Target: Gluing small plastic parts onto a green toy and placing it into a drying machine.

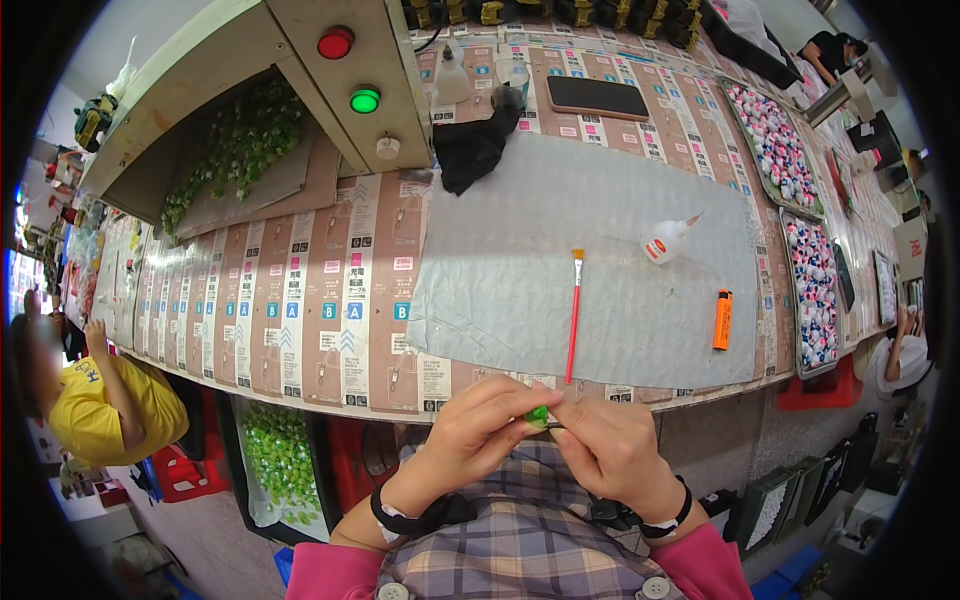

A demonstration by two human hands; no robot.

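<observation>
I see a small green piece [538, 414] just in front of the table [300, 399]. Left hand [470, 430] fingers clamped on it; right hand [615, 450] beside it, can't tell if clamped. Looks like two-handed fiddly work; next move calls for a steady left pinch.

Bright, fairly even indoor light covers the table [275, 300], with a soft sheen on the gray sheet [490, 270] and shade inside the metal box [322, 80]. The fingers [505, 405] look reasonably sharp, while straight edges bow and background details soften toward the black rim.
</observation>
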